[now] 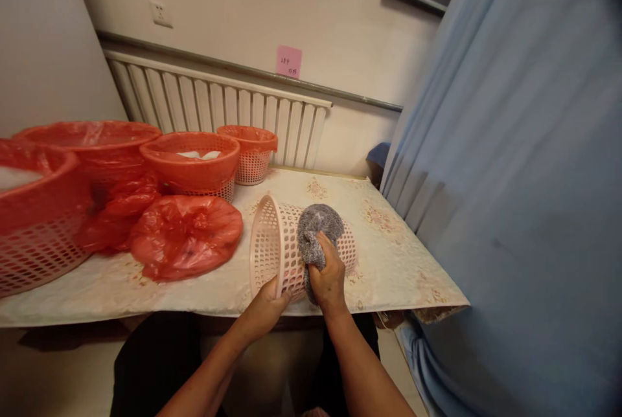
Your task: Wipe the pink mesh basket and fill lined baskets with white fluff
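A pale pink plastic basket with a pattern of holes lies on its side on the table, its mouth facing left. My left hand grips the near part of its rim, thumb outside; some of the fingers are hidden. Bunched in my right hand is a grey cloth, pressed against the basket's outer wall and draped over its upper side. To the left of the basket's mouth lies a crumpled red plastic bag.
Several baskets lined with red bags stand at the left, among them a small one and a middle one holding something white. A flowered cloth covers the table. Behind it is a radiator; a blue curtain hangs at the right.
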Motion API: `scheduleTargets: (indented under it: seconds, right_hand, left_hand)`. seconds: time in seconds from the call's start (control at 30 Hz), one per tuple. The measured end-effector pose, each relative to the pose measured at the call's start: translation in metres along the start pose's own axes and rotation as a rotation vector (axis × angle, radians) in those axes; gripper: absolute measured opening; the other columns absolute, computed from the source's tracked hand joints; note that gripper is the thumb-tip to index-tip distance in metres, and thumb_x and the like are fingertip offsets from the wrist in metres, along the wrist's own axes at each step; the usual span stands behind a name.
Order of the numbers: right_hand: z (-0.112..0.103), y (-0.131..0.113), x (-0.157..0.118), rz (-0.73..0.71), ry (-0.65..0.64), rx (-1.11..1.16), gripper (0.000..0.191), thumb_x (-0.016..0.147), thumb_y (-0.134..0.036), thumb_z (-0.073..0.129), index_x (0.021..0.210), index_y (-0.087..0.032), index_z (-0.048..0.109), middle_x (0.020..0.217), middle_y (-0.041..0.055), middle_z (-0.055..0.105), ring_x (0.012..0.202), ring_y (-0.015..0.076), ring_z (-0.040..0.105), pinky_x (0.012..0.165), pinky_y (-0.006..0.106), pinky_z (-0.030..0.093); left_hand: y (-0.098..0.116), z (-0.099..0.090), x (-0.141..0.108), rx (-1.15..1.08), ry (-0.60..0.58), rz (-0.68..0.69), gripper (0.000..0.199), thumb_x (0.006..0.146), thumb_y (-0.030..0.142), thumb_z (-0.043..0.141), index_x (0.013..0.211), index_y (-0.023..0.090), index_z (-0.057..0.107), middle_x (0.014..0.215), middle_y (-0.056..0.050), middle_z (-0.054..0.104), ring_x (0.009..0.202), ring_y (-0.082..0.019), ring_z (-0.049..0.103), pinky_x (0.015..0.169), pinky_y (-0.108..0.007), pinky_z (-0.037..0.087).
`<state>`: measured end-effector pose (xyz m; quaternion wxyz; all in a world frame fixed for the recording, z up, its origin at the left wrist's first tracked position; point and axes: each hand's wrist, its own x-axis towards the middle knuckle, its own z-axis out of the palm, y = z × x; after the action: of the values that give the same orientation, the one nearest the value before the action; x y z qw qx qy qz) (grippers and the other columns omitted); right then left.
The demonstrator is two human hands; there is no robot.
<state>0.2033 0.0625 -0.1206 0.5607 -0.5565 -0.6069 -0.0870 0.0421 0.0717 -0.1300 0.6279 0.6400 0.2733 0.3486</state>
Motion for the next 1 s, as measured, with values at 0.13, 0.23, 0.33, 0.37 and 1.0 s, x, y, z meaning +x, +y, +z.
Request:
scheduleTargets:
  seconds: [0.13, 0.23, 0.33, 0.37, 1.0]
  right_hand:
    - [0.0, 0.0006, -0.0018, 0.004, -0.004, -0.01, 0.051, 0.075, -0.01, 0.049, 0.125, -0.015, 0.059, 0.131, 0.012, 0.061, 0.126, 0.0241, 0.053, 0.108, 0.046, 0.042]
    - [0.0002, 0.0015, -0.0028, 0.003, -0.009, -0.009, 0.052, 0.075, -0.01, 0.049, 0.125, -0.015, 0.059, 0.131, 0.012, 0.06, 0.126, 0.0239, 0.053, 0.109, 0.046, 0.041]
    - [0.0003, 0.002, -0.0034, -0.004, -0.009, -0.005, 0.051, 0.075, -0.01, 0.049, 0.125, -0.015, 0.059, 0.13, 0.0115, 0.061, 0.126, 0.0237, 0.053, 0.109, 0.046, 0.042]
    - [0.0003, 0.0021, -0.0035, -0.004, -0.008, -0.005, 0.051, 0.075, -0.01, 0.049, 0.125, -0.015, 0.059, 0.13, 0.0116, 0.061, 0.126, 0.0238, 0.053, 0.109, 0.046, 0.042]
    - [0.0003, 0.0031, -0.0074, -0.032, -0.013, -0.012, 0.053, 0.075, -0.009, 0.048, 0.126, -0.016, 0.058, 0.131, 0.0116, 0.06, 0.127, 0.0235, 0.052, 0.109, 0.047, 0.042]
  left_hand:
    - [-0.0006, -0.0003, -0.0003, 0.032, 0.007, 0.003, 0.045, 0.08, 0.029, 0.057, 0.121, 0.012, 0.06, 0.126, -0.012, 0.066, 0.119, -0.029, 0.058, 0.112, -0.048, 0.036]
    - [-0.0017, -0.0006, -0.0009, 0.059, 0.024, -0.001, 0.044, 0.079, 0.027, 0.056, 0.12, 0.013, 0.061, 0.127, -0.011, 0.066, 0.12, -0.029, 0.058, 0.112, -0.048, 0.036]
    - [-0.003, -0.0008, -0.0013, 0.065, 0.024, 0.002, 0.044, 0.079, 0.026, 0.056, 0.121, 0.013, 0.061, 0.125, -0.01, 0.066, 0.121, -0.028, 0.057, 0.113, -0.047, 0.035]
    - [-0.0035, -0.0007, -0.0013, 0.061, 0.019, 0.005, 0.044, 0.079, 0.026, 0.056, 0.121, 0.013, 0.061, 0.125, -0.01, 0.067, 0.121, -0.028, 0.057, 0.113, -0.047, 0.035]
    - [-0.005, -0.0023, -0.0015, 0.048, -0.025, 0.008, 0.043, 0.079, 0.026, 0.055, 0.12, 0.013, 0.063, 0.117, -0.009, 0.071, 0.122, -0.028, 0.057, 0.114, -0.047, 0.034]
